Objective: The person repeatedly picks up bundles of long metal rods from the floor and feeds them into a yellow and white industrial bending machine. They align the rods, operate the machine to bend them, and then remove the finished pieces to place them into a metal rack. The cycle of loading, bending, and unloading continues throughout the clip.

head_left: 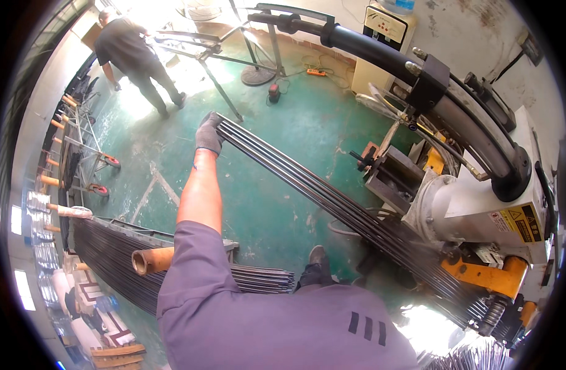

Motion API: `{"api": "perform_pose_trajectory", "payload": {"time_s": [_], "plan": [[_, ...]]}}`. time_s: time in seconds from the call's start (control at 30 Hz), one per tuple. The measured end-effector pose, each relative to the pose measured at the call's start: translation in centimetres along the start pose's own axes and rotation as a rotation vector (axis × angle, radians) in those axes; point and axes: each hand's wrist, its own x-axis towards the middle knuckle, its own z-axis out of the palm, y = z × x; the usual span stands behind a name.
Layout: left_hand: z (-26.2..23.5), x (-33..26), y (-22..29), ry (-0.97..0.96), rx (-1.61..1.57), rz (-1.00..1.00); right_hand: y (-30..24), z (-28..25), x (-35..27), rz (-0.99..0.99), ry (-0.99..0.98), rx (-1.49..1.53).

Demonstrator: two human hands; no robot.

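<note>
My left hand (208,134), in a grey work glove, is stretched out ahead and closed on the far end of a bundle of thin dark metal rods (320,188). The rods run diagonally down to the right into the jaws of a white and yellow machine (480,209). My right hand is hidden behind my grey shirt and cannot be seen. A rack at my left holds a big stack of the same dark rods (110,253) lying flat.
Another person (132,52) in dark clothes bends over at the far left by a metal frame. A wheeled rack (79,154) with orange pegs stands on the left. The floor is green concrete (283,123). A thick black curved pipe (455,117) arches over the machine.
</note>
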Motion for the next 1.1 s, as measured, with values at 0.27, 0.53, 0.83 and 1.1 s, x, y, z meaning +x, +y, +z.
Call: {"api": "perform_pose_trajectory", "payload": {"time_s": [0.27, 0.53, 0.83, 1.1], "plan": [[1.4, -4.6, 0.6, -0.261, -0.051, -0.172, 1.4, -0.9, -1.6, 0.060, -0.079, -0.254], [0.5, -5.3, 3.9, -0.412, 0.125, -0.320, 1.5, -0.5, -2.5, 0.001, -0.107, -0.341], [-4.8, -1.5, 2.3, -0.483, 0.185, -0.170, 0.3, -2.2, -2.9, -0.471, 0.079, -0.463], [-0.7, -16.5, -8.1, -0.013, -0.198, -0.613, 3.7, 1.4, -2.4, 0.375, -0.132, 1.098]]}}
